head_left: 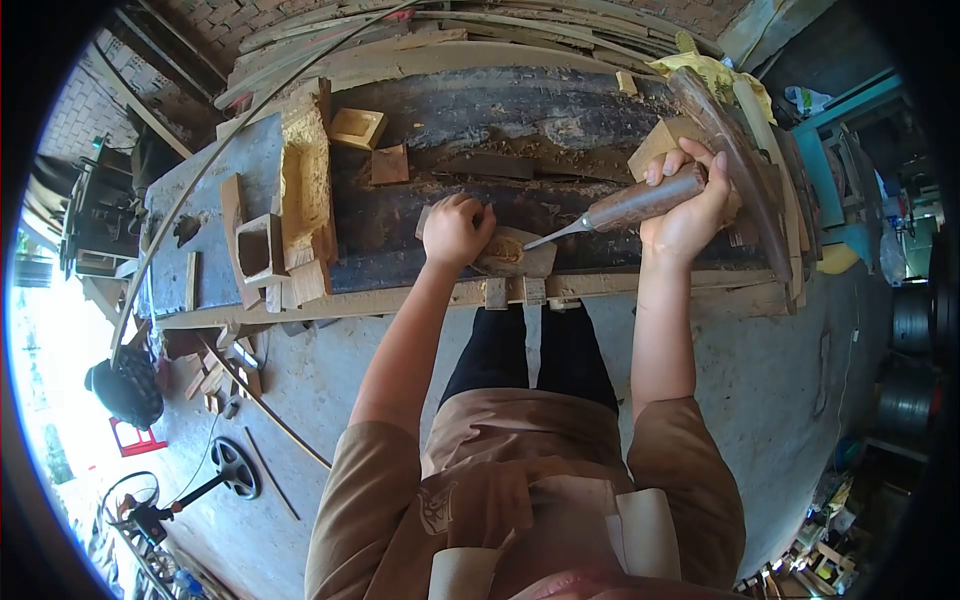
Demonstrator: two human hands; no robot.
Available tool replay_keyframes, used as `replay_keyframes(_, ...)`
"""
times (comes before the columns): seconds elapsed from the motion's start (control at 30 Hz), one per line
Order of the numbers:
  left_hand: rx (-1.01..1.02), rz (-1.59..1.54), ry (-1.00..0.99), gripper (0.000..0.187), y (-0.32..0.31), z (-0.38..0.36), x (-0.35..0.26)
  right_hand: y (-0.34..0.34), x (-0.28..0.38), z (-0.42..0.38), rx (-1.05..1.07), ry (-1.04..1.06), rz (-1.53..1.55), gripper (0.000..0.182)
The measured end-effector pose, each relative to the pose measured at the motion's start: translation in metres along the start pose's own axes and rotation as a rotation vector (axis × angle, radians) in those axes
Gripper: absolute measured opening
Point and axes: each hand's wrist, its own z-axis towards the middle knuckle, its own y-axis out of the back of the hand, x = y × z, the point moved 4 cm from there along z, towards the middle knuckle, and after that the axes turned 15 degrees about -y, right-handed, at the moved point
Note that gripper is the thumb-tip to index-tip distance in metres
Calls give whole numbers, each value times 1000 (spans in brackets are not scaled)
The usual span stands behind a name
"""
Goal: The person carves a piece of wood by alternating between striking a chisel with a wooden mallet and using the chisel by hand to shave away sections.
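Observation:
My right hand (690, 205) is wrapped around the thick wooden handle of a chisel (640, 204). The chisel's metal blade points left and down, its tip at a carved wooden block (540, 261) near the bench's front edge. A rough, pale hollow shows in the top of the block. My left hand (458, 232) is closed over the block's left end, with its fingers curled and partly hidden. Just beyond my right hand lies a squared wood block (668, 143), partly covered by the fingers.
The dark, rough workbench (440, 110) carries a long hollowed timber (304, 190), a small box-shaped piece (260, 250) and a shallow wooden tray (357, 128). A long dark wooden bar (745, 170) lies at the right. Wood scraps (215, 375) are on the floor.

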Motion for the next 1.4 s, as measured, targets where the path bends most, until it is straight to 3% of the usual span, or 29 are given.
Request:
replay_keyframes(0.33, -4, 10, -1, 22, 0, 0, 0, -8, -1, -2, 25, 59, -49, 38)
replay_keyframes(0.53, 11, 33, 21, 20, 0, 0, -2, -34, 0, -15, 259, 210, -167, 39)
replay_keyframes(0.97, 40, 34, 7, 21, 4, 3, -3, -67, -13, -31, 369, 236, -372, 43)
replay_keyframes(1.03, -3, -325, -34, 27, 9, 7, -5, -73, -14, -38, 409, 253, -386, 39)
replay_keyframes(1.07, 31, -469, -125, 50, 8, 11, -5, -75, -16, -39, 435, 271, -390, 38)
replay_keyframes(1.13, 41, -696, -221, 63, 6, 15, -17, -79, -20, -39, 481, 301, -439, 36)
replay_keyframes(1.17, 39, -780, -165, 66, 14, 21, -37, -81, -22, -40, 481, 322, -437, 36)
replay_keyframes(1.3, 108, -907, -176, 49, 51, 57, -89, -81, -14, -41, 430, 280, -452, 35)
replay_keyframes(1.37, 168, -786, -18, 41, 56, 68, -95, -79, -8, -39, 405, 290, -623, 31)
replay_keyframes(1.4, 169, -789, -29, 41, 59, 74, -104, -77, -5, -37, 400, 301, -625, 31)
